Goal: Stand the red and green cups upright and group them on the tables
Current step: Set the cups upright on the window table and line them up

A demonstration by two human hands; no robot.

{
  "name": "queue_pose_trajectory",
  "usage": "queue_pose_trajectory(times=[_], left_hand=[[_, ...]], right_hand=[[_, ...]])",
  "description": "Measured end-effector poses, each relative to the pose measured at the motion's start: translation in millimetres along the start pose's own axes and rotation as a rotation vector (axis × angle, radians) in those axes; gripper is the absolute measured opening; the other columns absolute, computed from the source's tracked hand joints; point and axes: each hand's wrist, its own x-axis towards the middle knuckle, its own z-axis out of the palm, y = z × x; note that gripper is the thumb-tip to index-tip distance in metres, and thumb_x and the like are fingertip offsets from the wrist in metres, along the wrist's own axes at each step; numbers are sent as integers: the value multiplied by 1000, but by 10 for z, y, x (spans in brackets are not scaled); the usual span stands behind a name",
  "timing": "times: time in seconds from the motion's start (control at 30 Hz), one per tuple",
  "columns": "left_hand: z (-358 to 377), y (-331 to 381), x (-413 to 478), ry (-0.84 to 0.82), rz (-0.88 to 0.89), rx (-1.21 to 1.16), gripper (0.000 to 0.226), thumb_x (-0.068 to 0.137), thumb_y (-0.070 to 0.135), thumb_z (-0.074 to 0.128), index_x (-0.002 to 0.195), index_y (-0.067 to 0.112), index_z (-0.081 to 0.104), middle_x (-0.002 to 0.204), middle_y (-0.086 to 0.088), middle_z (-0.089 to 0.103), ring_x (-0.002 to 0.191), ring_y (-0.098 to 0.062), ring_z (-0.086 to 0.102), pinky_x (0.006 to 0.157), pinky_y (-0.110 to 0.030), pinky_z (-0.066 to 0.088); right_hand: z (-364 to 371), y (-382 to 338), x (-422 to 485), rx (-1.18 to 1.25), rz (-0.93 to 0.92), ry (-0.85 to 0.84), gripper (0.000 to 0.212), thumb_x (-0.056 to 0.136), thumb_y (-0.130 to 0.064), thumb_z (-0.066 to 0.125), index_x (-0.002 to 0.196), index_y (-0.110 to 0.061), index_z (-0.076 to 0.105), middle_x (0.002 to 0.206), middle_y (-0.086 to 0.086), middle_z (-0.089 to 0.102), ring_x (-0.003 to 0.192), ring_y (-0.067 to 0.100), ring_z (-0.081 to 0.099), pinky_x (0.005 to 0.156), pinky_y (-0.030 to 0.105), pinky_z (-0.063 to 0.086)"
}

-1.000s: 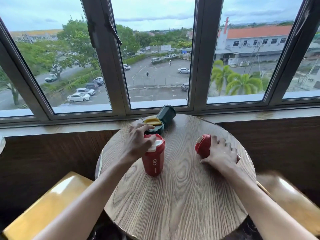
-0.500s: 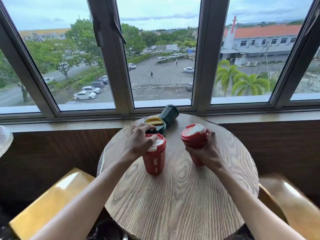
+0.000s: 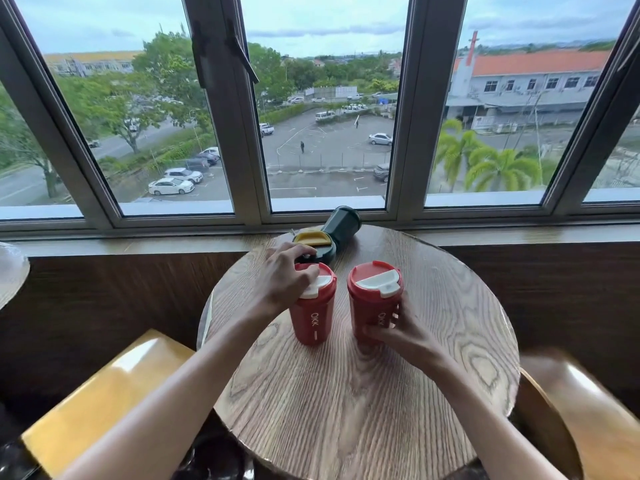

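Two red cups with white lid flaps stand upright side by side on the round wooden table [image 3: 363, 410]. My left hand [image 3: 282, 275] rests on top of the left red cup [image 3: 311, 320], fingers curled over its lid. My right hand [image 3: 401, 332] grips the lower side of the right red cup [image 3: 372, 303]. Behind them a dark green cup [image 3: 337, 225] with a yellow lid flap lies on its side at the table's far edge, its lid towards me, partly hidden by my left hand.
A window sill [image 3: 485, 233] and window frames run just behind the table. Yellow-brown seats sit at the lower left [image 3: 104, 396] and lower right [image 3: 588, 410]. The edge of another table [image 3: 10, 271] shows at the far left.
My right hand lifted the second red cup from lying on its side, stood it upright and brought it leftwards beside the first. My left hand stayed on the first cup's lid.
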Motion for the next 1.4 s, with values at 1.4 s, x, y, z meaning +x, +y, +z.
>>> queue_pose_trajectory(times=[1.4], left_hand=[[5,120,287,88,51,163,28,90,27,63,117,21,70,129,-7,61,122,-28,47,98,-37,36]], right_hand=[[-441,-318,729,-208,151,208,27,91,-12,56,117,-7,61,108,12,67,91,20,64,72,27,48]])
